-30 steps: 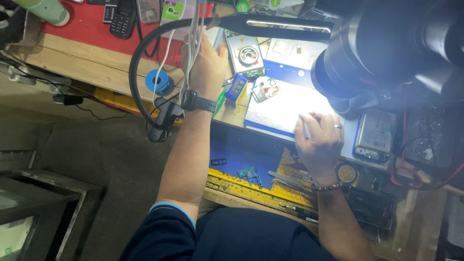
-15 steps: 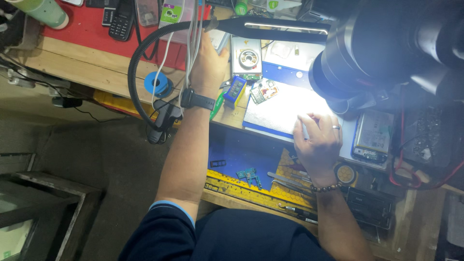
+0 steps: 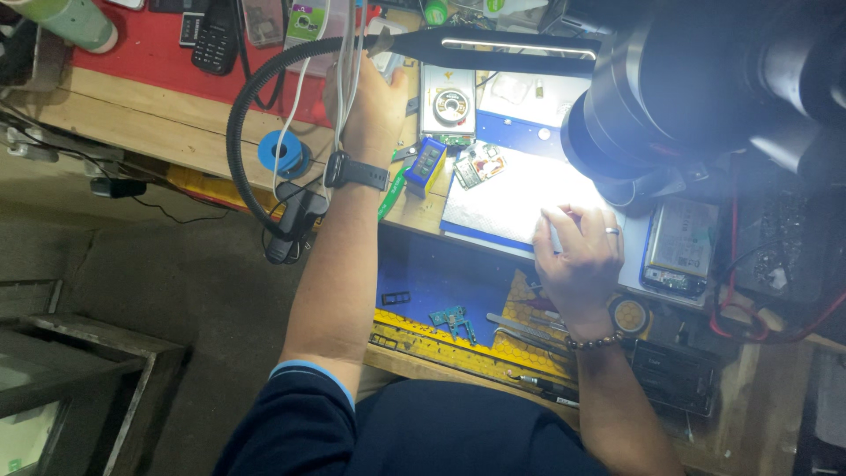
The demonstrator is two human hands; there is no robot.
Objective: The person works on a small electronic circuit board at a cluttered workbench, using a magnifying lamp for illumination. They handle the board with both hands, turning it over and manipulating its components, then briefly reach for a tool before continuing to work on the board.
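White glare from the lamp is washing over the pale work mat [image 3: 520, 189] on the tabletop [image 3: 132, 123]; the right hand [image 3: 582, 260] is resting at the mat's near edge, fingers curled and pinching a slim pale tool [image 3: 553, 236] whose long axis is running roughly away from the body, tip hidden in the glare. Ring and bead bracelet showing on that hand. Left hand [image 3: 374, 101], black watch at the wrist, is reaching far across to the hanging white cables [image 3: 344, 53] beside the black gooseneck lamp arm [image 3: 256, 115]; fingers look loosely cupped, but whether they are closing on a cable cannot be told, since cables are crossing in front. Small circuit board [image 3: 480, 165] is lying on the mat's far-left corner, between the two hands, up and left of the right hand, just right of the left wrist; left hand is nearer. Blue box-shaped part [image 3: 426, 165] is sitting just beside it. Large dark microscope head [image 3: 696, 79] is overhanging the mat's right side.
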